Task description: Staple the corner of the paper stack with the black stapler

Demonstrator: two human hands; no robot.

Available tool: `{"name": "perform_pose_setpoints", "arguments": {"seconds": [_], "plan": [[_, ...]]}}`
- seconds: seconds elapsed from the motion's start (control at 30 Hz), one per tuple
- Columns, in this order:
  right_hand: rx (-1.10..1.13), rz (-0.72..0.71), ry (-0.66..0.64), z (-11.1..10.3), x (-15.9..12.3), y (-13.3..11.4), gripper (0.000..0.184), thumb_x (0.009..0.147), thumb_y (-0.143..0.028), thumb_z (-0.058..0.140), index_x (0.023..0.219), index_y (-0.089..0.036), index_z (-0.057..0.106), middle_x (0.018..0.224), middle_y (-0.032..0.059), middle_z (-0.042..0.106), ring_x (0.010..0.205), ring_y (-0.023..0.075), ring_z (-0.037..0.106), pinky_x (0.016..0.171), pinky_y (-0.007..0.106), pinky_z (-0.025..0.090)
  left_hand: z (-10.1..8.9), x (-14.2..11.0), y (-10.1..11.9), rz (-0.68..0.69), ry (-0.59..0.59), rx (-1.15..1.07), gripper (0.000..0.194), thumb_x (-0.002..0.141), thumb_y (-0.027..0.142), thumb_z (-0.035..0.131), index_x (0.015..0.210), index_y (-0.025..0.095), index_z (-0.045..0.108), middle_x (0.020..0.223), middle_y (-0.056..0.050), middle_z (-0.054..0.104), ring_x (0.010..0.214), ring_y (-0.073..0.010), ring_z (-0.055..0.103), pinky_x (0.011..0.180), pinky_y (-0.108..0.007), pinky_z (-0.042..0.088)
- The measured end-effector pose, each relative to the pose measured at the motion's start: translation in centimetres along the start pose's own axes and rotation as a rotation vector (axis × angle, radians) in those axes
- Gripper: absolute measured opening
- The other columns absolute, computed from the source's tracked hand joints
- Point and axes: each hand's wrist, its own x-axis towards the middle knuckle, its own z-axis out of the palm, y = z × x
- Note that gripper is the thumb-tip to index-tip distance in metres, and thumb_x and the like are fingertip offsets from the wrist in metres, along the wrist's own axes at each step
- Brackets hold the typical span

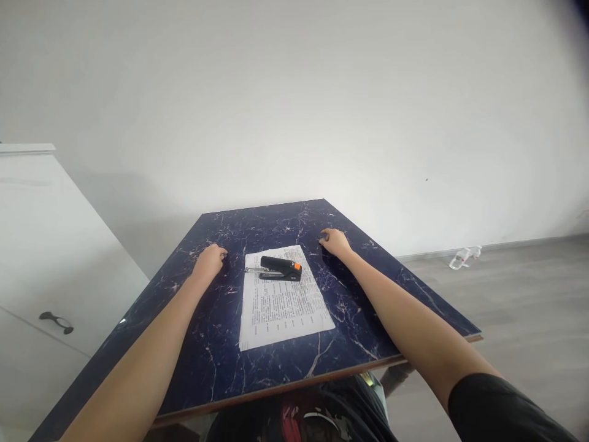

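Observation:
A black stapler [280, 269] with an orange patch at its right end lies on printed sheets of paper [271, 319]. Its jaw end points left, and a thin metal part sticks out there past the black body. My left hand [210, 260] rests on the table left of the paper, its fingers curled in and touching neither paper nor stapler. On the other side, beyond the paper's upper right corner, my right hand [335, 241] rests on the tabletop. A small gap shows between its bent thumb and forefinger, with nothing visible in it.
The dark blue marbled table [257, 227] reaches toward a pale wall [294, 110]. A white cabinet [59, 245] with a dark handle [56, 322] stands at the left. Clear plastic bottles [461, 259] lie on the grey floor [529, 294] at the right, by the wall.

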Motion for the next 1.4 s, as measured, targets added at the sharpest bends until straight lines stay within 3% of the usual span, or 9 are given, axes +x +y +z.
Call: {"name": "perform_pose_setpoints", "arguments": {"seconds": [0.13,0.23,0.33,0.47,0.67,0.8,1.0,1.2,1.4], "plan": [[-0.007,-0.019,0.058,-0.2,-0.5,-0.8,0.040,0.086,-0.028,0.068,0.124,-0.016,0.067,0.112,0.0117,0.066,0.109,0.0255,0.059,0.100,0.034,0.044,-0.3,-0.2,0.3,0.043,0.070,-0.014,0.023,0.084,0.018,0.057,0.092,0.020,0.078,0.099,-0.014,0.072,0.092,-0.0279,0.070,0.087,-0.037,0.054],[-0.013,-0.052,0.111,-0.5,-0.9,-1.6,0.036,0.087,-0.026,0.064,0.121,-0.017,0.067,0.116,0.0129,0.062,0.110,0.0265,0.056,0.099,0.034,0.044,-1.1,-0.5,1.3,0.002,0.095,-0.150,0.015,0.083,0.021,0.060,0.089,0.020,0.074,0.093,-0.012,0.075,0.087,-0.0268,0.071,0.086,-0.038,0.054],[-0.024,-0.086,0.093,-1.0,-0.9,-1.9,0.031,0.089,-0.024,0.060,0.118,-0.016,0.069,0.115,0.0133,0.062,0.109,0.0267,0.056,0.099,0.034,0.043,-2.3,-1.0,3.0,0.001,0.054,-0.410,0.010,0.086,0.025,0.060,0.089,0.021,0.069,0.079,-0.006,0.076,0.079,-0.0241,0.073,0.082,-0.036,0.055],[-0.101,-0.112,0.024,-1.1,-0.6,-1.6,0.027,0.093,-0.023,0.053,0.110,-0.015,0.073,0.113,0.0143,0.064,0.110,0.0266,0.056,0.100,0.034,0.041,-4.1,-1.8,5.7,0.128,-0.027,-0.644,0.019,0.086,0.036,0.064,0.097,0.023,0.071,0.087,-0.006,0.078,0.081,-0.0228,0.074,0.083,-0.036,0.057],[-0.165,-0.126,-0.060,-0.1,-0.2,-0.8,0.029,0.093,-0.026,0.057,0.110,-0.012,0.076,0.112,0.0170,0.067,0.112,0.0270,0.058,0.107,0.035,0.036,-5.4,-2.6,8.0,0.256,-0.108,-0.629,0.017,0.086,0.036,0.065,0.093,0.023,0.074,0.093,-0.007,0.078,0.088,-0.0244,0.074,0.087,-0.040,0.058],[-0.171,-0.136,-0.072,0.3,0.1,-0.6,0.034,0.092,-0.024,0.056,0.117,-0.010,0.074,0.119,0.0190,0.066,0.117,0.0278,0.057,0.109,0.035,0.033,-5.5,-2.8,8.3,0.270,-0.082,-0.693,0.018,0.090,0.038,0.062,0.096,0.022,0.069,0.096,-0.007,0.077,0.089,-0.0237,0.074,0.091,-0.041,0.056],[-0.151,-0.101,-0.044,0.8,0.1,-0.2,0.047,0.091,-0.027,0.058,0.135,-0.013,0.062,0.132,0.0188,0.059,0.125,0.0307,0.050,0.107,0.037,0.035,-5.5,-2.8,8.1,0.318,-0.139,-0.626,0.019,0.085,0.039,0.067,0.094,0.025,0.077,0.096,-0.007,0.078,0.092,-0.0256,0.072,0.088,-0.040,0.056],[-0.137,-0.074,-0.048,1.2,0.2,-0.1,0.041,0.090,-0.026,0.057,0.129,-0.015,0.065,0.128,0.0182,0.060,0.124,0.0316,0.050,0.105,0.039,0.037,-5.3,-3.0,8.4,0.329,-0.239,-0.645,0.020,0.073,0.038,0.078,0.090,0.027,0.081,0.092,-0.007,0.078,0.089,-0.0278,0.072,0.083,-0.041,0.056],[-0.136,-0.061,-0.058,1.3,0.3,-0.1,0.038,0.089,-0.027,0.057,0.124,-0.017,0.068,0.126,0.0171,0.061,0.123,0.0311,0.049,0.105,0.040,0.038,-5.2,-3.0,8.6,0.326,-0.303,-0.651,0.019,0.073,0.036,0.078,0.090,0.029,0.082,0.091,-0.007,0.079,0.088,-0.0283,0.073,0.081,-0.041,0.054]]}}
